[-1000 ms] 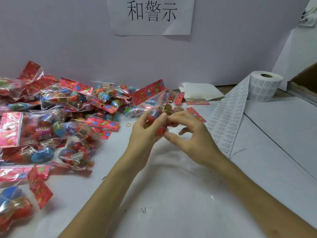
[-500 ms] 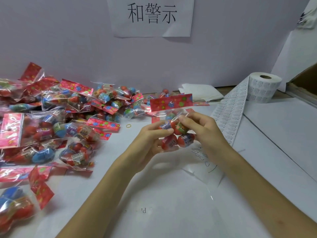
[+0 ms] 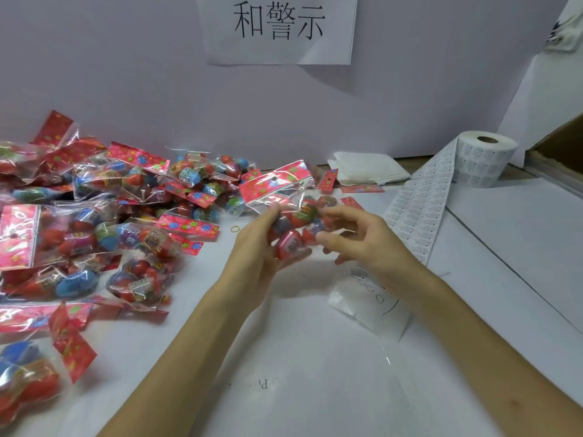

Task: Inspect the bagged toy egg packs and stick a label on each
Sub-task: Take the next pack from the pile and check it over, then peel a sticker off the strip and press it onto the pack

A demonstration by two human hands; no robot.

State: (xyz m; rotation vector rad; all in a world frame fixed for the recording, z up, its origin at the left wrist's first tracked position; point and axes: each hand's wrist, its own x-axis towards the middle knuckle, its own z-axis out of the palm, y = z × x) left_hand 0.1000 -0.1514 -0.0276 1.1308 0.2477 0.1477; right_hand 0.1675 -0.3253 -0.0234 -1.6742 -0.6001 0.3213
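The left hand (image 3: 252, 250) grips a bagged egg pack (image 3: 291, 234) above the bench (image 3: 504, 241). The right hand (image 3: 366, 244) sits just right of the egg pack, its hold blurred. Left of the egg pack lies a heap of packs (image 3: 110, 209); far right stands a label roll (image 3: 482, 162).

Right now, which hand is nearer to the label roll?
Right. The right hand is beside the toy egg pack, on the side toward the label roll and near its unrolled strip. The left hand holds the pack's far side, farther away.
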